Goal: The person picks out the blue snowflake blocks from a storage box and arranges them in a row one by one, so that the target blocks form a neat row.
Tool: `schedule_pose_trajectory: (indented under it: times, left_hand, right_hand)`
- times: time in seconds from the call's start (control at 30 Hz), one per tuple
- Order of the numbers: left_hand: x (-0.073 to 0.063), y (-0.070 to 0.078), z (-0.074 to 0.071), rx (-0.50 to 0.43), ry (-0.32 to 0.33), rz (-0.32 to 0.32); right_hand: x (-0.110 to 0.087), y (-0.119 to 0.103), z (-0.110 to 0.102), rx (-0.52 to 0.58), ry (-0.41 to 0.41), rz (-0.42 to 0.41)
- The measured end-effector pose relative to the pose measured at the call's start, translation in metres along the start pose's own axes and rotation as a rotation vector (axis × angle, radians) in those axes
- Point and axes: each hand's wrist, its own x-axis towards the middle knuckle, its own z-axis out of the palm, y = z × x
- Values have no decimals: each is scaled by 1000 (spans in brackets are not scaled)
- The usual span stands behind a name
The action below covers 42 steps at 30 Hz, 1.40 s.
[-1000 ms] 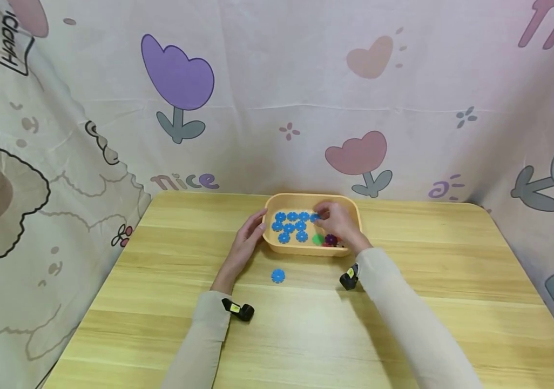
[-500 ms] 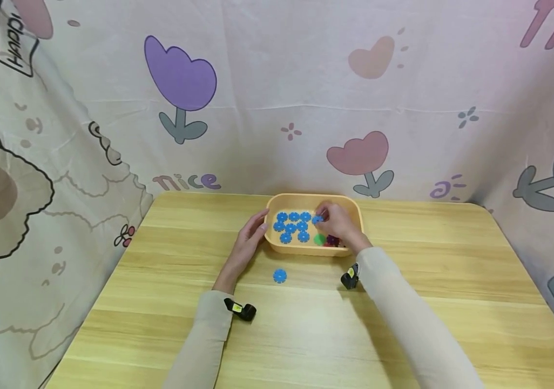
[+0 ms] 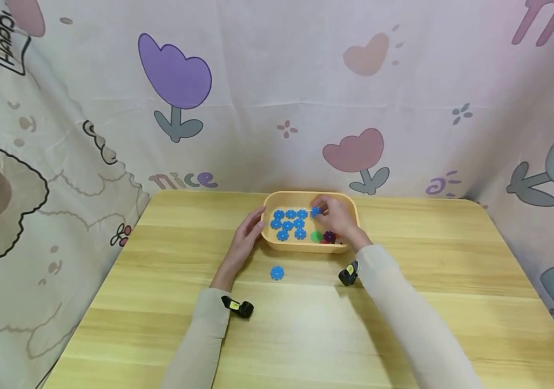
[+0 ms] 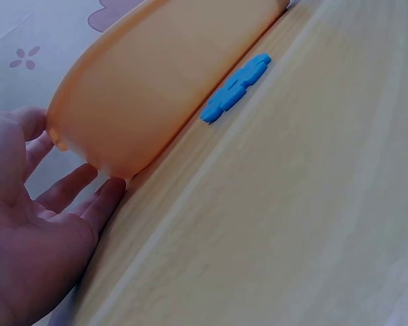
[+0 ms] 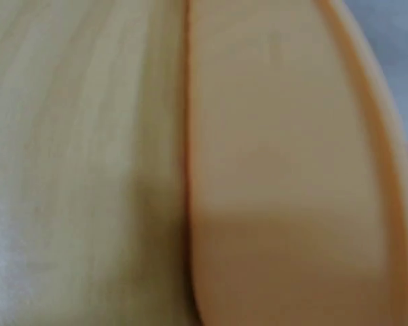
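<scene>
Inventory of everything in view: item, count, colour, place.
Tray: 1, yellow-orange, on table
Table: 1, light wood, under tray
Loose blue pieces: 8, blue, inside tray
Single blue piece: 1, blue, on table before tray
Pinched blue piece: 1, blue, at right fingertips
Green piece: 1, green, tray's near right
Purple piece: 1, dark purple, beside green
Reddish pieces: count unclear, by purple
Printed fabric: count unclear, pale, behind table
Wrist cameras: 2, black, at wrists
Sleeves: 2, beige, forearms
Left hand: 1, bare, touching tray's left end
Right hand: 1, bare, over tray

Pale-orange tray [image 3: 306,248], bright-blue discs [image 3: 287,226] — yellowish wood-grain table [image 3: 432,243] — whitish, tulip-printed cloth [image 3: 262,59]
</scene>
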Motion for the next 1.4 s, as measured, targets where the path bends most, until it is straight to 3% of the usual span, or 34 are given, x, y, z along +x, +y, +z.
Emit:
schedule_pose_trajectory:
  times: [0.27, 0.5, 0.83, 0.97, 1.17, 1.4]
  left_hand:
    - [0, -10, -8, 60, 47, 4]
    - [1, -12, -3, 41, 30, 13]
    - [2, -15, -4, 23, 15, 4]
    - [0, -8, -3, 19, 5, -9]
    - [-8, 16, 2, 17, 7, -19]
    - [-9, 18, 3, 35, 4, -12]
  right_hand:
    - [-8, -15, -9, -8, 79, -62]
    - [-24, -17, -21, 46, 116, -69]
    - [-43, -21, -29, 75, 139, -149]
    - [-51, -22, -30, 103, 149, -177]
    - [-62, -25, -28, 145, 168, -225]
    - [-78, -30, -24, 190, 192, -212]
